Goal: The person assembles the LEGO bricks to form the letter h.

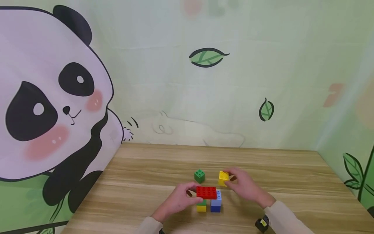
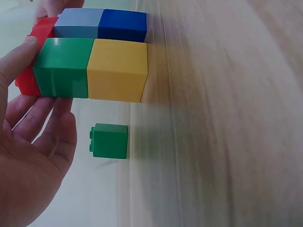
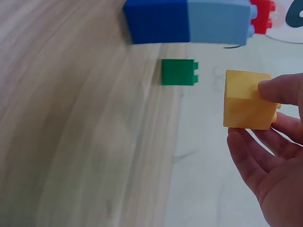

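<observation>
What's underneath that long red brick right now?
A green block on a yellow block, and beside them a light blue block on a dark blue block. The red brick hides the green top and part of the light blue one.

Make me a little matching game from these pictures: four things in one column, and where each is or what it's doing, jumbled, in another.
Column one
1. Red brick
2. Light blue brick
3. Farther green brick
4. Right hand

Column two
A. Directly on top of the dark blue brick
B. Holding a yellow brick
C. Held by the left hand
D. Standing apart on the table

Right pairs: 1-C, 2-A, 3-D, 4-B.
</observation>
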The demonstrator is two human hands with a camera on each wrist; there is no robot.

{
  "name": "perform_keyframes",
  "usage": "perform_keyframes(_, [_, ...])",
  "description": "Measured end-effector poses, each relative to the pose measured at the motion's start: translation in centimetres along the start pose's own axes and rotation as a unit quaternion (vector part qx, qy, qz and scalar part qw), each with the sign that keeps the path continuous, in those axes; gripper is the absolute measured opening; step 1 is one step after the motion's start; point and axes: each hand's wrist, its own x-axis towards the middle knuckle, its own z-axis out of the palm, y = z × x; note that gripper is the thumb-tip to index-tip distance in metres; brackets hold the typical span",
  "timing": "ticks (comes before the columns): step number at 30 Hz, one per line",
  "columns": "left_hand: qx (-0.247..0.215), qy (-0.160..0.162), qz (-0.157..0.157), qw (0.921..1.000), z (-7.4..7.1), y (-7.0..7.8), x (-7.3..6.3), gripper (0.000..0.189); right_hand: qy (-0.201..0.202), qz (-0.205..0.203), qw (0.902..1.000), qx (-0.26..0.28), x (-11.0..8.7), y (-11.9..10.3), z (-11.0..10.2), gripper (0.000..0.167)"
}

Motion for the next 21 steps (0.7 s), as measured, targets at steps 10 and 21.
perform_keyframes(10, [-0.001,-0.002,0.005,1.0,0.0,-0.2,0.2,0.033,0.002,-0.037,0.9991,0.021,0.0,-2.4,-0.7,0.035])
perform_keyframes(21, [-0.01,-0.007,0.005,0.9999,0.1,-0.3,0.2,0.032,0.002,-0.064,0.997,0.043,-0.1,-4.0,-0.6,0.036])
